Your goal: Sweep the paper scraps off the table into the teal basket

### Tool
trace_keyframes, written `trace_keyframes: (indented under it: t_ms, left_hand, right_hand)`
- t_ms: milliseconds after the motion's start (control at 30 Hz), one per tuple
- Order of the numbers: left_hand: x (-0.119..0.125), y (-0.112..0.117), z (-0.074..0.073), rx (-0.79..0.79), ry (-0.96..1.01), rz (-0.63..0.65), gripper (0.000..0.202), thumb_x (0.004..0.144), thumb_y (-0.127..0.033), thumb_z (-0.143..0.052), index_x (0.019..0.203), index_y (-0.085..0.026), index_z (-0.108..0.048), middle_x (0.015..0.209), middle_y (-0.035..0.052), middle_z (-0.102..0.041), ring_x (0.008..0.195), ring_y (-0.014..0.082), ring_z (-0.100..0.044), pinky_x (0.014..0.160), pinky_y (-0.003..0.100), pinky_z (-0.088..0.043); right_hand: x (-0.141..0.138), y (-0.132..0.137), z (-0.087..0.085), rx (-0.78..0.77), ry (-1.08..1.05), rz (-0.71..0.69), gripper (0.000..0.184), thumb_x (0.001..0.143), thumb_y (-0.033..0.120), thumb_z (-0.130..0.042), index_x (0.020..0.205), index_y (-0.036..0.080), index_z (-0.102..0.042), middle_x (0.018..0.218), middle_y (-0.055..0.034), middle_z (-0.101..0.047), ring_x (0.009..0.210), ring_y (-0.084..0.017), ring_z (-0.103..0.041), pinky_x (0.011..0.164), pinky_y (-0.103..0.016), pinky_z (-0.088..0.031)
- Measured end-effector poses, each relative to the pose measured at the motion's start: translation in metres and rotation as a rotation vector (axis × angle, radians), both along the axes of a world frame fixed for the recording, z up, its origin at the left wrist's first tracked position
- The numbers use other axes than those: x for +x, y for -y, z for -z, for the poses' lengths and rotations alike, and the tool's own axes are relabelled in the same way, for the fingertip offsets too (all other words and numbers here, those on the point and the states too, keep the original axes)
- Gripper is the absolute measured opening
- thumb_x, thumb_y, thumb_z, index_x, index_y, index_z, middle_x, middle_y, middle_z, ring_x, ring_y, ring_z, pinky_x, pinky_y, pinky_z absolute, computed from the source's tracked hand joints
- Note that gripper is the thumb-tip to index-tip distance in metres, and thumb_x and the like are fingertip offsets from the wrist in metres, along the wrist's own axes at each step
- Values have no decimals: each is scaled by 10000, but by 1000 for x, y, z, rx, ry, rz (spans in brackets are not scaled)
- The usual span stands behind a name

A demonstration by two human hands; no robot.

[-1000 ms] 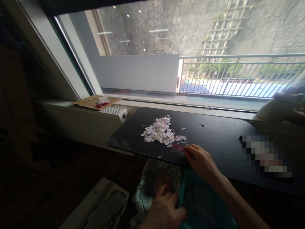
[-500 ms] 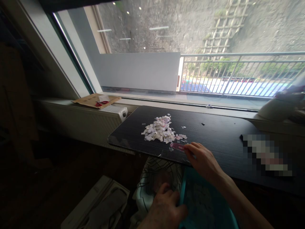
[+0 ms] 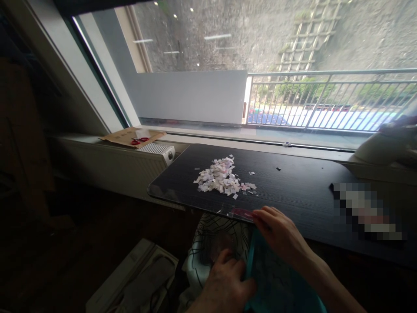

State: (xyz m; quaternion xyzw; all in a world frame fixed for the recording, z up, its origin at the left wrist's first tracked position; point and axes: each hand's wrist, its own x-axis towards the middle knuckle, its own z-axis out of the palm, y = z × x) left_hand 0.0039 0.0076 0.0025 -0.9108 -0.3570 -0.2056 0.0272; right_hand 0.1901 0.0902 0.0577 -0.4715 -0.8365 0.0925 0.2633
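Note:
My right hand (image 3: 276, 228) is closed on one end of a flat, see-through pink strip (image 3: 241, 213), which lies along the front edge of the black table (image 3: 293, 187). Behind the strip is a heap of small white and pale pink paper pieces (image 3: 220, 176), with a few scattered around it. Below the edge stands a teal bin (image 3: 276, 274) with pale bits dimly visible inside. My left hand (image 3: 228, 278) grips the bin's left rim, thumb over the inner side; its fingertips are partly in shadow. Near them is a blurred pinkish shape (image 3: 221, 243).
A white cloth or bag with black lines (image 3: 203, 243) sits left of the bin. Red-handled scissors (image 3: 139, 141) lie on a brown envelope (image 3: 120, 135) above the radiator (image 3: 130, 165). A blurred-out object (image 3: 368, 213) is on the table's right. A white box (image 3: 130, 278) stands at lower left.
My right hand has drawn the pink strip towards me, from beside the paper heap to the table's front edge. My left hand has hardly moved.

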Motion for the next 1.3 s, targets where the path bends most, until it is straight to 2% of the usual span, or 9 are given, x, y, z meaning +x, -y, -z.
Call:
trace_keyframes:
  t_ms: [167, 267, 367, 467, 633, 833, 1000, 1167, 1300]
  left_hand:
    - [-1, 2, 0, -9, -24, -9, 127, 762, -313, -641, 698, -226, -575, 657, -28, -489, 616, 157, -488, 777, 358, -340]
    - [-3, 2, -1, -25, -41, -16, 120, 775, -315, -632, 707, -232, -579, 664, -26, -496, 636, 163, -501, 790, 366, -342]
    - [-4, 2, -4, -93, -40, 4, 227, 749, -444, -656, 736, -229, -587, 699, -14, -511, 674, 182, -513, 816, 393, -345]
    - [-4, 1, -5, -122, -34, 7, 313, 717, -528, -669, 738, -225, -594, 705, -9, -508, 678, 190, -512, 820, 407, -349]
    - [-12, -1, 0, -150, -76, -1, 333, 675, -538, -708, 745, -226, -615, 713, -9, -512, 690, 198, -519, 804, 419, -355]
    - [-24, -1, -10, -333, -34, -63, 299, 679, -461, -740, 817, -223, -623, 773, -22, -526, 762, 193, -523, 873, 423, -336]
    - [-23, 0, -12, -314, -28, -66, 302, 677, -460, -751, 813, -225, -618, 748, -37, -510, 736, 177, -519, 890, 423, -325]
    - [-20, 2, -4, -167, 29, -87, 321, 693, -481, -743, 747, -210, -580, 724, -37, -492, 693, 166, -507, 863, 407, -342]
    - [-22, 1, -1, -123, 28, -69, 153, 781, -309, -668, 751, -211, -554, 731, -31, -495, 698, 164, -509, 873, 408, -339]
  right_hand:
    - [-4, -7, 0, 38, -15, 74, 185, 913, 240, -442, 927, 205, -622, 824, -34, -604, 797, -176, -547, 688, -287, -414]
    - [-7, -2, 1, -4, -17, 5, 193, 917, 228, -431, 921, 210, -623, 814, -32, -602, 763, -166, -539, 686, -288, -416]
    - [-11, 6, 0, -34, -34, -49, 207, 925, 234, -415, 925, 215, -621, 819, -35, -606, 753, -162, -534, 688, -290, -419]
    - [-16, 4, -4, -23, -38, -37, 215, 925, 234, -411, 926, 213, -625, 814, -43, -608, 750, -166, -531, 674, -288, -418]
    - [-31, -9, -5, -13, -8, -68, 210, 924, 223, -417, 916, 212, -627, 795, -35, -602, 755, -165, -534, 672, -276, -408]
    - [-30, 2, -9, -34, -9, -117, 209, 926, 226, -422, 913, 214, -630, 796, -28, -607, 753, -159, -537, 682, -272, -408]
    - [-8, -4, -11, 12, -48, -11, 206, 914, 243, -431, 940, 205, -632, 835, -40, -628, 734, -154, -556, 647, -266, -420]
    - [17, -26, -9, 59, -38, 197, 226, 891, 238, -434, 965, 197, -643, 896, -50, -651, 755, -165, -584, 614, -263, -430]
    - [25, -36, -6, 75, 0, 244, 243, 883, 238, -425, 955, 197, -653, 846, -43, -651, 744, -165, -587, 603, -258, -430]
